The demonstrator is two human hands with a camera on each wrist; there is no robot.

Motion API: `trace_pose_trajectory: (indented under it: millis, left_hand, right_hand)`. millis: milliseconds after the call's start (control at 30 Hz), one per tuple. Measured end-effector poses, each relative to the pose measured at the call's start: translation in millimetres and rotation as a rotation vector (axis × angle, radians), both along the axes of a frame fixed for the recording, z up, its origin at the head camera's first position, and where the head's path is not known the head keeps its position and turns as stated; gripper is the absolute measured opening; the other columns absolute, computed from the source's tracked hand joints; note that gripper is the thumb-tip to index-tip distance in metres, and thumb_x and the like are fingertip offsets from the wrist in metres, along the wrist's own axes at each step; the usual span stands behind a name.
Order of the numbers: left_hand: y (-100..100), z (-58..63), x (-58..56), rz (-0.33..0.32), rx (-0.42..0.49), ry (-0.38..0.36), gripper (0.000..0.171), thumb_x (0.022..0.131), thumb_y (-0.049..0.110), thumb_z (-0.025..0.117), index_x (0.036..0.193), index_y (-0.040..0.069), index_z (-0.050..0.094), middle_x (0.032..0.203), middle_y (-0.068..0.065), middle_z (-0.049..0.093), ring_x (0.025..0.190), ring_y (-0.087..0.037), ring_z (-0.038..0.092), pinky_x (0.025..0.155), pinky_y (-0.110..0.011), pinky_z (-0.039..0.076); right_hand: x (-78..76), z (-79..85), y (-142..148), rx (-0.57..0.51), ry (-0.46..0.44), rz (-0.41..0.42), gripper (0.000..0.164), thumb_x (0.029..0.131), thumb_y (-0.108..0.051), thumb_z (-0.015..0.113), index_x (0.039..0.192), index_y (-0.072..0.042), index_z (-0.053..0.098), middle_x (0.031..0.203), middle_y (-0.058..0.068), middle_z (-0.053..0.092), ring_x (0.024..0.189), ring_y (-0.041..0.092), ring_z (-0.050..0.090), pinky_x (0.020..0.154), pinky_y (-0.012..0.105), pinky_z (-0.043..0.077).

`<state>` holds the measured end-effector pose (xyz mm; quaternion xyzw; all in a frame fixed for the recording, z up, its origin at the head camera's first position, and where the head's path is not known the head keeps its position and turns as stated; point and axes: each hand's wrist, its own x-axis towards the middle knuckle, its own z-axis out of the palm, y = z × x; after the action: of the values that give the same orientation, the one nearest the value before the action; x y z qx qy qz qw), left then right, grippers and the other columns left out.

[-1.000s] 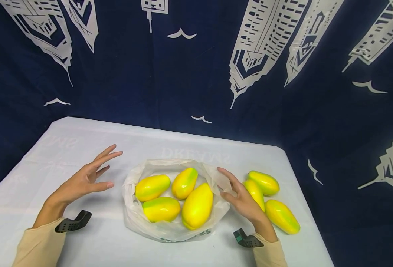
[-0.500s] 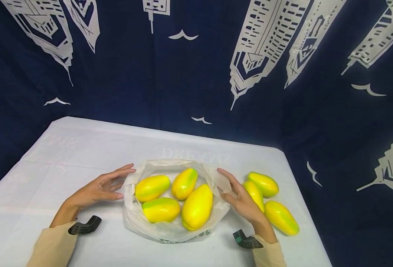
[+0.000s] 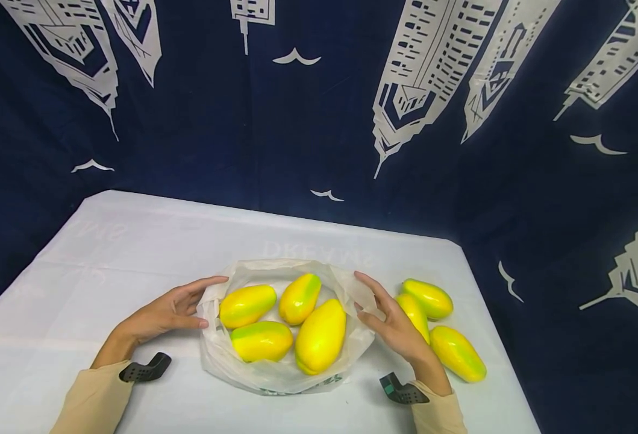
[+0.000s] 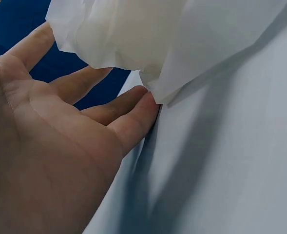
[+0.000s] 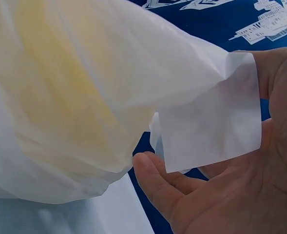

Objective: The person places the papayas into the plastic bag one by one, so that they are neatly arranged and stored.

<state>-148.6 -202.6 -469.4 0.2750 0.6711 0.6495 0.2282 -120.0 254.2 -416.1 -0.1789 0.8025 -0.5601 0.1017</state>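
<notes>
A white plastic bag stands with its mouth spread in front of me in the head view. Several glossy yellow-green fruits shaped like mangoes lie inside it. At the bag's left side is my left hand, its index fingertip at the rim and its thumb against the plastic. In the left wrist view, the bag's edge hangs over relaxed fingers. My right hand holds the bag's right edge. A loose flap lies across those fingers in the right wrist view, partly hiding them.
To the right, behind my right hand, 3 more of these yellow-green fruits lie on the white-covered table. A dark blue cloth printed with white buildings hangs behind the table's far edge.
My left hand has moved right and slightly down, from apart from the bag to its left rim. The right hand, the bag and the fruits have stayed almost still.
</notes>
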Motion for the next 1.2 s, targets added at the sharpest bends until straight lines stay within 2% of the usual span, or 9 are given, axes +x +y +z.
trace_pose_trajectory:
  millis: [200,333,433,567,667,867,1033,1100,1200]
  left_hand:
    - [0.1,-1.2,-1.3,-0.022,0.011,-0.007,0.084,0.088,-0.001,0.071,0.158,0.008,0.026,0.168,-0.020,0.004,0.141,0.008,0.034,0.107,-0.014,0.041]
    - [0.5,-0.8,-4.0,-0.029,0.002,-0.012,0.084,0.088,-0.002,0.071,0.158,0.008,0.026,0.168,-0.020,0.005,0.142,0.007,0.034,0.108,-0.015,0.041]
    - [1.1,1.4,-5.8,-0.028,-0.019,-0.028,0.085,0.087,0.000,0.073,0.158,0.010,0.027,0.168,-0.019,0.007,0.141,0.007,0.035,0.108,-0.015,0.040]
    - [0.1,4.6,-8.1,-0.033,-0.044,-0.055,0.086,0.087,0.002,0.074,0.159,0.013,0.027,0.168,-0.018,0.010,0.140,0.006,0.038,0.107,-0.016,0.042]
    - [-1.3,5.7,-9.2,-0.047,-0.046,-0.075,0.087,0.087,0.002,0.074,0.159,0.014,0.026,0.167,-0.018,0.011,0.139,0.003,0.041,0.106,-0.019,0.045]
    - [-2.3,4.6,-10.1,-0.082,-0.027,-0.071,0.088,0.087,0.000,0.073,0.159,0.011,0.024,0.166,-0.021,0.009,0.138,-0.001,0.044,0.105,-0.024,0.048]
    - [-2.8,3.7,-10.1,-0.100,-0.006,-0.068,0.088,0.088,-0.002,0.071,0.159,0.008,0.021,0.166,-0.021,0.008,0.140,-0.002,0.043,0.104,-0.026,0.049]
    - [-2.4,4.0,-10.1,-0.097,-0.013,-0.070,0.088,0.088,-0.002,0.071,0.160,0.009,0.021,0.167,-0.020,0.008,0.140,-0.001,0.042,0.105,-0.026,0.049]
    - [-1.7,4.4,-10.6,-0.086,-0.031,-0.073,0.088,0.088,-0.001,0.072,0.160,0.011,0.022,0.167,-0.020,0.008,0.139,0.001,0.042,0.105,-0.024,0.048]
  right_hand:
    - [-0.5,1.4,5.2,0.051,0.017,-0.060,0.062,0.102,-0.016,0.059,0.156,-0.029,0.032,0.166,0.001,0.025,0.150,0.041,0.026,0.116,0.064,0.028]
    - [-3.6,3.4,14.3,0.064,0.060,-0.075,0.058,0.104,-0.017,0.055,0.157,-0.024,0.032,0.164,0.004,0.029,0.145,0.039,0.038,0.112,0.036,0.044]
    - [-4.7,7.5,24.6,0.063,0.086,-0.108,0.056,0.105,-0.018,0.053,0.157,-0.019,0.032,0.162,0.008,0.032,0.144,0.039,0.039,0.106,0.015,0.042]
    - [-5.2,14.1,41.3,0.077,0.106,-0.160,0.056,0.104,-0.018,0.055,0.156,-0.014,0.034,0.161,0.011,0.033,0.143,0.040,0.038,0.102,0.009,0.041]
    - [-5.9,17.7,55.3,0.179,0.160,-0.194,0.055,0.102,-0.017,0.059,0.154,-0.016,0.038,0.159,0.012,0.036,0.141,0.040,0.040,0.103,0.015,0.045]
    - [-7.7,18.8,87.1,0.449,0.311,-0.237,0.052,0.097,-0.017,0.067,0.146,-0.020,0.051,0.153,0.008,0.044,0.137,0.028,0.043,0.106,0.055,0.043]
    - [-2.0,15.4,116.8,0.552,0.363,-0.259,0.048,0.093,-0.017,0.073,0.139,-0.015,0.059,0.149,0.011,0.049,0.134,0.010,0.044,0.107,0.030,0.047]
    - [2.9,14.1,127.3,0.555,0.350,-0.271,0.048,0.091,-0.017,0.075,0.136,-0.016,0.061,0.148,0.012,0.050,0.133,0.000,0.041,0.107,0.032,0.047]
    - [11.7,10.9,141.6,0.540,0.314,-0.271,0.045,0.090,-0.016,0.076,0.133,-0.017,0.063,0.147,0.015,0.050,0.129,-0.014,0.035,0.104,0.056,0.046]
